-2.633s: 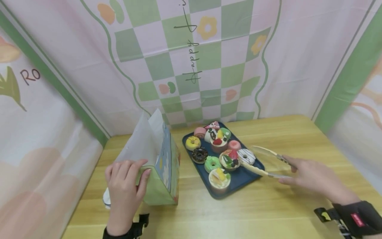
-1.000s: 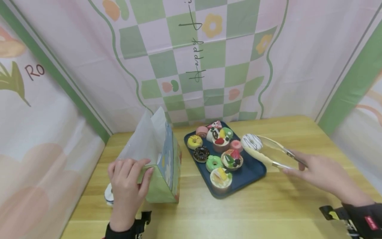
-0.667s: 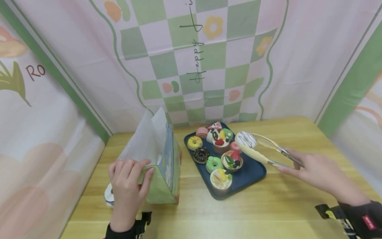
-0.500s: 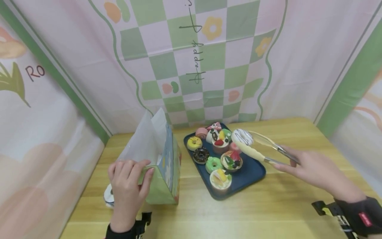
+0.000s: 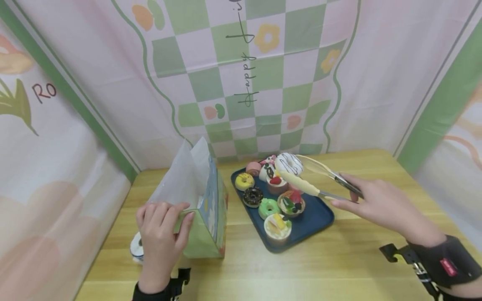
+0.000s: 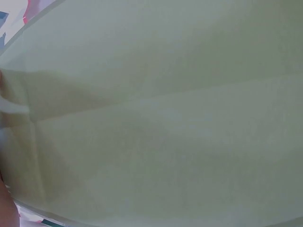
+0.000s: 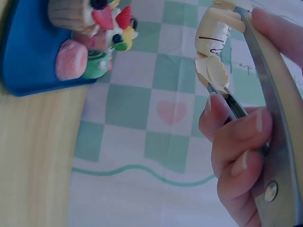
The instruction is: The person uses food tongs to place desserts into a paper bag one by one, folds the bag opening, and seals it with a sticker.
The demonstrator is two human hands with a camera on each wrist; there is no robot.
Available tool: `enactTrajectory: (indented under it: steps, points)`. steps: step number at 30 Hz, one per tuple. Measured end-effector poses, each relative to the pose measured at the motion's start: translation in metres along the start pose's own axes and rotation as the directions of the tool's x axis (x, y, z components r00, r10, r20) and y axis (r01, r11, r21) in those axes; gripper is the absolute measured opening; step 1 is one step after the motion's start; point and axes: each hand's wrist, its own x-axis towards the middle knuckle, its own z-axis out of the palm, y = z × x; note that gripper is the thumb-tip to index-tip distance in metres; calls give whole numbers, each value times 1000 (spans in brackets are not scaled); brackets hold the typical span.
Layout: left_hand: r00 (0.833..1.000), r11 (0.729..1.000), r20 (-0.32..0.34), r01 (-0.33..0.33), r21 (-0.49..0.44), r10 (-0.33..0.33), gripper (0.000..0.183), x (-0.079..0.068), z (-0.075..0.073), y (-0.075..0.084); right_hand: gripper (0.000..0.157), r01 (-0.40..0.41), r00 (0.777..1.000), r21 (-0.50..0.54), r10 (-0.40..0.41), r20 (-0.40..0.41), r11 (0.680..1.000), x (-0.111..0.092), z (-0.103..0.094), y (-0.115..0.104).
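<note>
With thumb and fingers, my left hand [image 5: 160, 234] pinches the upper edge of a green paper bag [image 5: 201, 238], whose white-lined mouth gapes upward. The bag's pale side [image 6: 165, 146] fills the left wrist view. In my right hand [image 5: 384, 205] is a pair of tongs [image 5: 303, 184] with metal handles and cream tips. Between those tips is a white doughnut [image 5: 289, 162] with dark icing lines, raised over the back of a dark blue tray [image 5: 312, 221]. The right wrist view shows the doughnut [image 7: 212, 38] edge-on at the tips, away from the other pastries.
On the tray are a yellow doughnut [image 5: 244, 181], a chocolate doughnut [image 5: 252, 197], a green doughnut [image 5: 269, 208] and several fruit-topped cakes. Left of the bag, a white round item [image 5: 136, 246] is partly behind my left hand. A printed cloth [image 5: 256, 83] hangs behind the wooden table [image 5: 293, 271].
The tongs have taken the white doughnut from the tray's right side, lifted it and carried it leftward over the other pastries. My left hand has kept its grip on the bag.
</note>
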Motion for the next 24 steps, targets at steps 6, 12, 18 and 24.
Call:
enactTrajectory:
  steps: [6, 12, 18, 24]
  points:
    - [1000, 1000, 7, 3, -3, -3, 42, -2, 0, 1, 48, 29, 999, 7, -28, -30, 1000, 6, -4, -11]
    - [1000, 1000, -4, -4, -7, 4, 42, -1, -1, 0, 47, 45, 999, 26, -45, -22, 999, 14, -12, -26]
    - [1000, 1000, 3, 2, -9, -2, 41, -1, -1, 0, 47, 113, 992, 31, -111, -62, 993, 24, -21, -42]
    - [1000, 1000, 7, 7, -16, -6, 41, -2, -1, 1, 55, 179, 979, 6, -178, -97, 984, 30, -35, -55]
